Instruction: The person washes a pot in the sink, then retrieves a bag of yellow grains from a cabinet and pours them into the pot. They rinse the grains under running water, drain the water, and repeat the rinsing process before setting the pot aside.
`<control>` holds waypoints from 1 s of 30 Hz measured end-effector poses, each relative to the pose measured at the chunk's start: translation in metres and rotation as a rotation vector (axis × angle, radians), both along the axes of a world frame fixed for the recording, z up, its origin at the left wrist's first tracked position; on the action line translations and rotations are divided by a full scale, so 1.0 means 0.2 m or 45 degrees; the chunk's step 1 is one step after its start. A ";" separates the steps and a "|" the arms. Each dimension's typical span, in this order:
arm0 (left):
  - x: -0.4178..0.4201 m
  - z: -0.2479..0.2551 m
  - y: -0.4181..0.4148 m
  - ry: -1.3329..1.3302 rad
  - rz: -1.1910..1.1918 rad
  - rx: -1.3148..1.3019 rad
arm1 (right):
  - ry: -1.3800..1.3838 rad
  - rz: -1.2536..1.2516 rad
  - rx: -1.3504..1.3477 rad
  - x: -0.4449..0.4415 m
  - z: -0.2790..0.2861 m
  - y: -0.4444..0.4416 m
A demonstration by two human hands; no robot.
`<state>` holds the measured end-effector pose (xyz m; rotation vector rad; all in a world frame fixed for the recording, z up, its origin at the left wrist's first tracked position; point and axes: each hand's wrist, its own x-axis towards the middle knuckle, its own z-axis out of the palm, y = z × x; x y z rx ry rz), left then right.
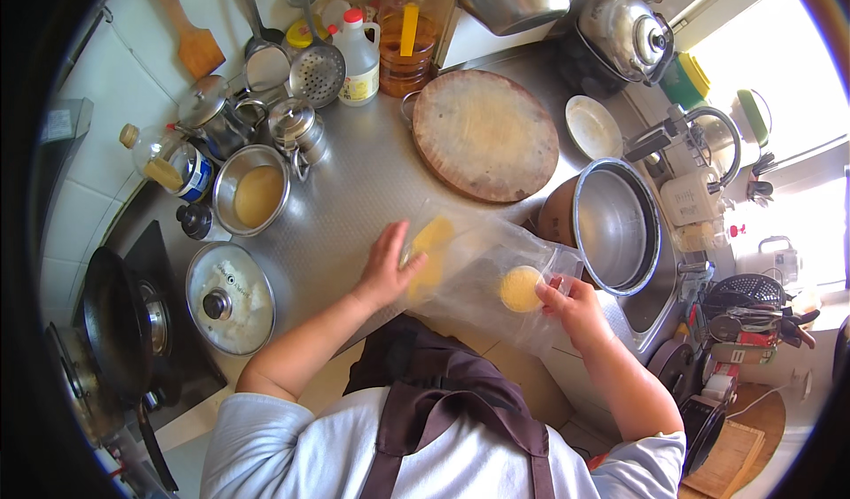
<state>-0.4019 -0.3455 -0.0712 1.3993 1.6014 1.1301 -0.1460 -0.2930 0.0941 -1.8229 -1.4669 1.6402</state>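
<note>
A clear plastic bag (pixel 475 260) spans the space between my hands, over the counter's front edge. Its left part contains a flat yellow piece (pixel 430 253), blurred through the film. Around that end are the thumb and fingers of my left hand (pixel 388 270). My right hand (pixel 572 305) pinches the bag's right end between thumb and fingers. Right beside that thumb shows a round, flat yellow piece (pixel 521 289) with a grainy surface; whether it lies inside the bag or against it, I cannot tell.
Beyond the bag lies a round wooden cutting board (pixel 486 134). A deep metal pot (pixel 614 233) stands at the sink's edge (pixel 654 320). To the left are a steel bowl of yellowish contents (pixel 257 197), a glass-lidded pot (pixel 229 300) and a wok (pixel 116 326) on the stove.
</note>
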 end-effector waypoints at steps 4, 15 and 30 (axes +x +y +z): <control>0.11 0.28 -0.05 0.486 -0.391 0.449 | -0.064 0.050 0.026 -0.07 0.00 0.02; 0.17 0.30 -0.03 0.678 -0.292 0.380 | 0.110 0.006 -0.020 -0.10 0.11 0.08; 0.14 0.27 0.00 0.616 -0.270 0.478 | 0.729 -0.220 -0.085 0.06 0.21 0.09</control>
